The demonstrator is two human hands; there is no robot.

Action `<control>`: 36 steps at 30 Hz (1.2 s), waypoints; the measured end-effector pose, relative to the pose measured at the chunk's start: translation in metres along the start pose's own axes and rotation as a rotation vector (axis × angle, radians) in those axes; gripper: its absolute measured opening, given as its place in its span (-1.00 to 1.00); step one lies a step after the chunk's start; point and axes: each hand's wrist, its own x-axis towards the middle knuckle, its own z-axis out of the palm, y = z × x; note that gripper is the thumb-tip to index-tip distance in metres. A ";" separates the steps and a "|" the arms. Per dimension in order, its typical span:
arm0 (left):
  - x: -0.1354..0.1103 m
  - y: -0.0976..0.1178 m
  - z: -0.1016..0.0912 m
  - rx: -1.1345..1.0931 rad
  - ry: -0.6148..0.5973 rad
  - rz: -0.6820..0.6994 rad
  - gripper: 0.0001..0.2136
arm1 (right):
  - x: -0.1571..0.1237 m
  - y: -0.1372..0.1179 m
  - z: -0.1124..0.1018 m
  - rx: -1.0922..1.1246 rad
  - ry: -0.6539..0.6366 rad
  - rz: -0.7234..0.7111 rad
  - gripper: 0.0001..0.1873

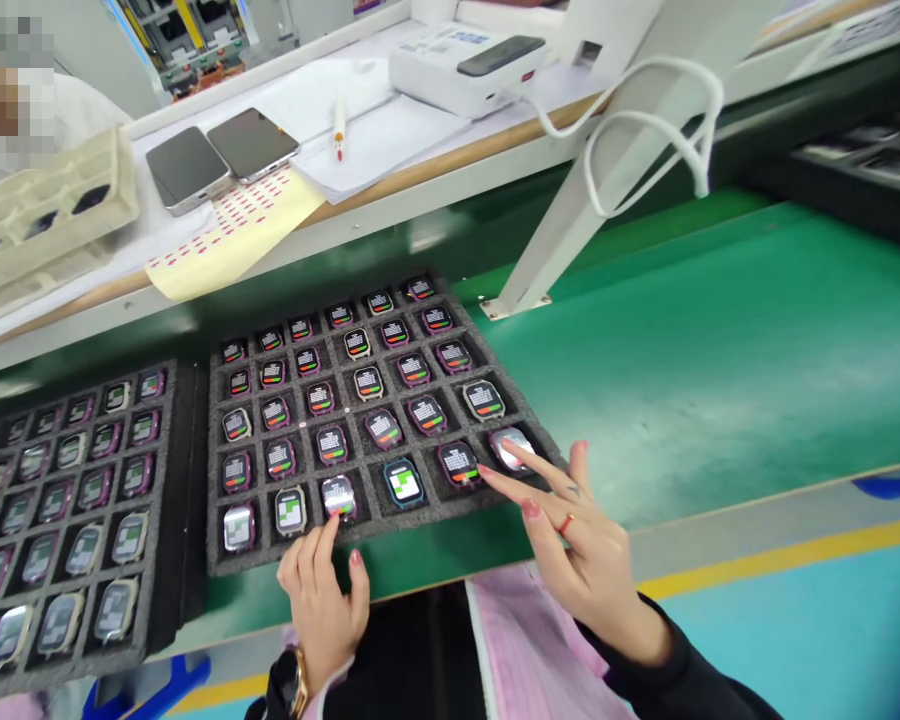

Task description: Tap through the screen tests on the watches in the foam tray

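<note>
A black foam tray (420, 515) lies in front of me, holding rows of smartwatch faces in separate pockets. My left hand (322, 590) is at its front edge, index fingertip on or just over the lit screen of a smartwatch (339, 494) in the front row; thumb and fingers are apart. At the right corner my right hand (589, 550) has its fingers spread. One fingertip meets the edge of a purple-rimmed smartwatch (459, 463), another is over a pale-screened smartwatch (514, 447). Between the hands sits a blue-rimmed smartwatch (405, 482) showing white and green blocks. Neither hand grasps anything.
A second watch tray (184, 500) adjoins on the left. Behind, a raised shelf carries two phones (251, 142), a yellow sticker sheet (240, 235), a marker (339, 128) and a white box (457, 65). A slanted post (570, 220) with a white cable (645, 120) rises behind the tray's right side.
</note>
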 end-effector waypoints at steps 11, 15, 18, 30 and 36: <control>0.000 -0.001 0.001 0.027 -0.022 0.010 -0.59 | -0.001 0.008 -0.002 0.006 -0.109 -0.035 -0.54; 0.001 -0.001 0.001 0.042 -0.047 0.001 -0.65 | -0.001 0.010 -0.003 0.016 -0.122 -0.016 -0.55; 0.003 -0.001 0.002 0.037 -0.024 0.015 -0.61 | -0.001 0.012 -0.008 -0.003 -0.052 -0.003 -0.54; 0.002 -0.003 0.006 0.030 0.022 0.032 -0.48 | -0.005 0.027 -0.027 -0.139 0.059 0.044 -0.62; -0.001 -0.004 0.007 0.023 0.025 0.019 -0.49 | 0.000 0.029 -0.027 -0.096 0.144 0.067 -0.63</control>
